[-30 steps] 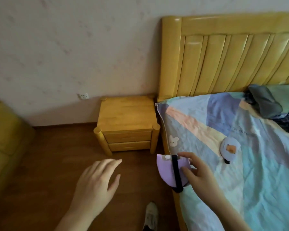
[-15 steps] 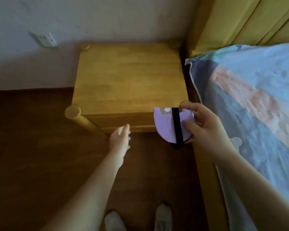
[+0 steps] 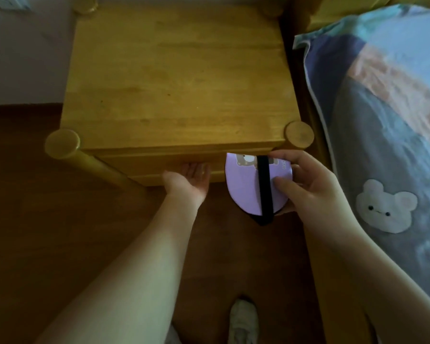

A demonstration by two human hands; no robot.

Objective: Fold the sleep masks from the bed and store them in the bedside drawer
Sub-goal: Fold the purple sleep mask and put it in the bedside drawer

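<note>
My right hand [image 3: 305,184] pinches a folded purple sleep mask [image 3: 246,187] with a black strap and a small bear print, in the air in front of the bedside cabinet's right front corner. My left hand [image 3: 188,178] is palm up against the top drawer front [image 3: 159,161], fingertips tucked under its lower edge. The drawer looks closed. The yellow wooden bedside cabinet [image 3: 179,78] fills the upper middle of the view.
The bed [image 3: 382,120] with a patchwork cover and a white bear patch runs along the right, tight against the cabinet. Dark wooden floor [image 3: 60,232] lies in front and to the left. My shoe [image 3: 242,321] is at the bottom. A wall socket [image 3: 9,1] is at top left.
I have come closer to the cabinet and look down on it. My left hand turned palm up and reached the drawer front. My right hand carried the mask from the bed edge to the cabinet.
</note>
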